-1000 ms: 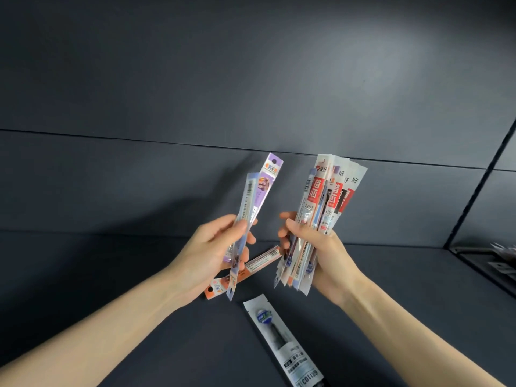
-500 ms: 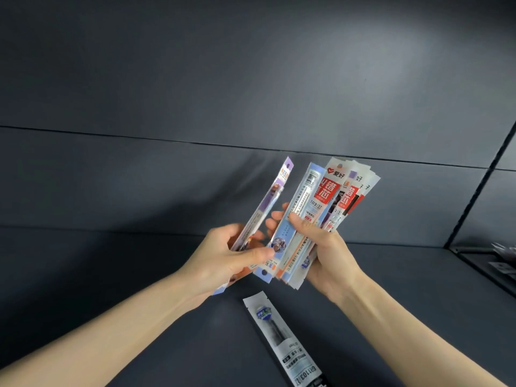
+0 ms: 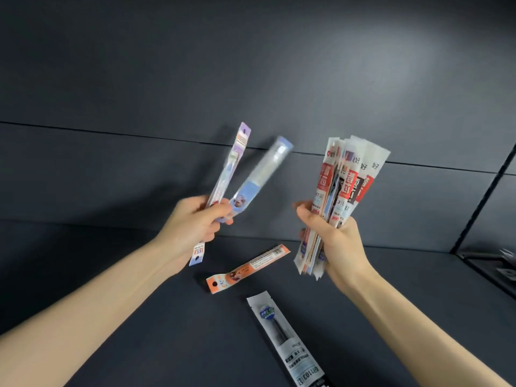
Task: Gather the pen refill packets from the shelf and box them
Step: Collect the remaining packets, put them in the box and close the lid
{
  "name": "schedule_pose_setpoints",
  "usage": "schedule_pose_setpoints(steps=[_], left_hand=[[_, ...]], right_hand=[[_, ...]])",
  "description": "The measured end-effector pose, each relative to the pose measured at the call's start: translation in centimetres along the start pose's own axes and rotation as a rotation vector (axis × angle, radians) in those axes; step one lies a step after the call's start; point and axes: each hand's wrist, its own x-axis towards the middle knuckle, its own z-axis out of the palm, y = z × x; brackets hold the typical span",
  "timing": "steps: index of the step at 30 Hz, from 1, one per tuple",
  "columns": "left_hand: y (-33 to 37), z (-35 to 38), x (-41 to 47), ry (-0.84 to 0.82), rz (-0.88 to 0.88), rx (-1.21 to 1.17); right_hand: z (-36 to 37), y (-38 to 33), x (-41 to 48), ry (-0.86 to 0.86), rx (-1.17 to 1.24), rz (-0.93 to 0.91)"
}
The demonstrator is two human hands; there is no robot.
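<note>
The two hands are apart, each closed round packets and lifted above the shelf: the left hand [image 3: 191, 223] pinches two by their lower parts, a purple-topped packet [image 3: 238, 152] standing nearly upright and a blue packet [image 3: 261, 170] fanned out to its right and blurred, while the right hand [image 3: 335, 241] grips a thick bundle of red-and-white refill packets [image 3: 349, 177] round its lower half, their tops splayed a little. Below and between the hands two more packets lie flat on the dark shelf [image 3: 181, 344], an orange packet [image 3: 248, 268] lying slantwise and, nearer the camera, a white packet [image 3: 282, 335] with a dark refill showing through it. No box shows in this view, so the gathering looks about half done and the boxing not begun. The step in hand seems to be joining the left pair to the bundle; it would go best if the two were first squared together, then slid in alongside the bundle with the long edges parallel, the right thumb easing only enough to admit them, since the slick wrappers could slip out of the bottom of a loosened grip. The freed left hand could then lift the orange and white packets by an end, as they lie flush with the shelf
</note>
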Motion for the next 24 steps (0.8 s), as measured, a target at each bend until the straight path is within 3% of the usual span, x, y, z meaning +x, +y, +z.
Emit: schedule_pose_setpoints(steps=[3,7,10,14,19,24], left_hand=[[0.7,-0.5,0.1,-0.151,-0.07,0.07],[1.0,-0.7,-0.1,-0.299,-0.102,0.083],[1.0,-0.7,0.0,-0.336,-0.095,0.013],[1.0,-0.3,-0.1,-0.327,-0.104,-0.136],[0.7,-0.1,0.1,-0.147,-0.123,-0.372],[-0.4,1.0,-0.8,-0.164,-0.089,-0.205]], right_hand=[[0.3,-0.7,0.0,-0.089,-0.173,-0.18],[0.2,0.1,0.1,-0.188,-0.454,-0.156],[0.2,0.3,0.0,-0.291,-0.514,-0.113],[0.6,0.0,-0.3,-0.423,-0.41,-0.034],[-0.3,0.0,0.3,-0.238,-0.092,0.129],[-0.5,0.4,0.0,-0.247,0.08,0.247]])
